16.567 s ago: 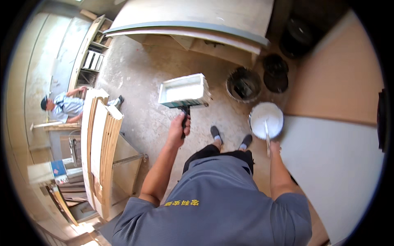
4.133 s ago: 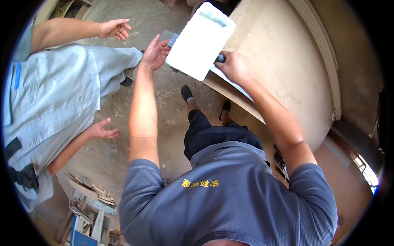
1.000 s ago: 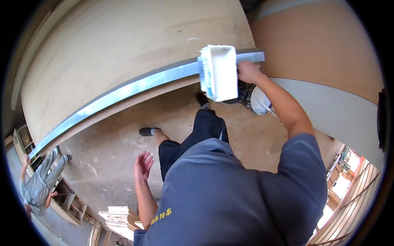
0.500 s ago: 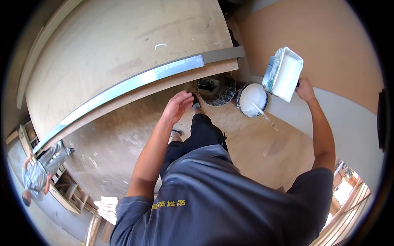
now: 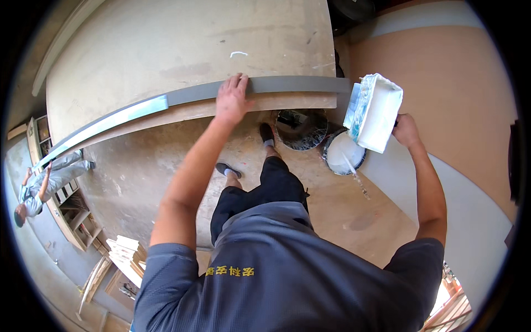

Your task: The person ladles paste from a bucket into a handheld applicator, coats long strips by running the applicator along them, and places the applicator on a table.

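My left hand (image 5: 232, 100) lies on the long grey strip (image 5: 298, 84) along the near edge of a wide board (image 5: 276, 41). Its fingers stretch over the strip, and the thumb stands apart. Toward the left, part of the strip looks bright and bluish. Off to the right, my right hand (image 5: 407, 130) is closed round the dark handle of a box-shaped glue spreader (image 5: 381, 113). White residue coats this spreader, and it hangs above a bucket of white liquid (image 5: 337, 149). A stick (image 5: 349, 164) leans in that bucket.
A dark, stained bucket (image 5: 301, 145) stands beside the white one, near my foot. At far left, another person (image 5: 38, 185) stands by the strip's far end, near shelving (image 5: 77, 213). Brown and pale sheets (image 5: 442, 83) are on the right. Stacked wood pieces (image 5: 126, 257) sit lower left.
My left hand has moved up and forward from the air onto the strip. The bright stretch now ends farther left. The spreader remains in my right hand, slightly lower.
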A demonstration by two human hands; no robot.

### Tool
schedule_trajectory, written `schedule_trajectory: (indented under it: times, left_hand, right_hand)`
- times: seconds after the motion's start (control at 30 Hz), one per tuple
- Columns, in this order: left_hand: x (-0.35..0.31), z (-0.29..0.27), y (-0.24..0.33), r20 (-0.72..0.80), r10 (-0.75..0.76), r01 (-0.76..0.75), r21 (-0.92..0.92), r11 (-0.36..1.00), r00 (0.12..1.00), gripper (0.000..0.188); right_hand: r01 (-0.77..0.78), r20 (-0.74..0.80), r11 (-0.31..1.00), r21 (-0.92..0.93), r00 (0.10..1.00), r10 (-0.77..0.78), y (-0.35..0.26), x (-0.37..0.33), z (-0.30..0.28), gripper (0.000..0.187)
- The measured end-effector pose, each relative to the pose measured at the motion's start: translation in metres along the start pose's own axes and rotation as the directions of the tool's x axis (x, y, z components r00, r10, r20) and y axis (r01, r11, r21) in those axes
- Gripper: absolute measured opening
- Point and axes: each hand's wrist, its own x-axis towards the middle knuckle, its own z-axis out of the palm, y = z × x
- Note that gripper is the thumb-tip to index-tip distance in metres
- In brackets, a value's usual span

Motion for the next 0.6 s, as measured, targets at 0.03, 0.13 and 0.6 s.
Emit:
schedule_trajectory:
  times: [0.03,0.13,0.6]
  left_hand:
    - [0.006,0.004,-0.015,0.052,0.015,-0.019,0.066,0.998,0.999,0.067]
    - [0.023,0.011,-0.039,0.104,0.074,-0.082,0.072,0.994,0.992,0.064]
    - [0.028,-0.007,-0.025,0.223,0.062,-0.074,0.045,0.996,0.973,0.059]
  right_hand:
    - [-0.018,0.030,1.000,-0.015,0.999,0.018,0.004,0.002,0.000,0.020]
    - [-0.067,0.067,0.996,-0.053,0.995,0.071,0.025,0.000,0.005,0.022]
    - [-0.054,0.034,0.998,-0.044,0.998,0.056,0.018,0.001,-0.001,0.020]
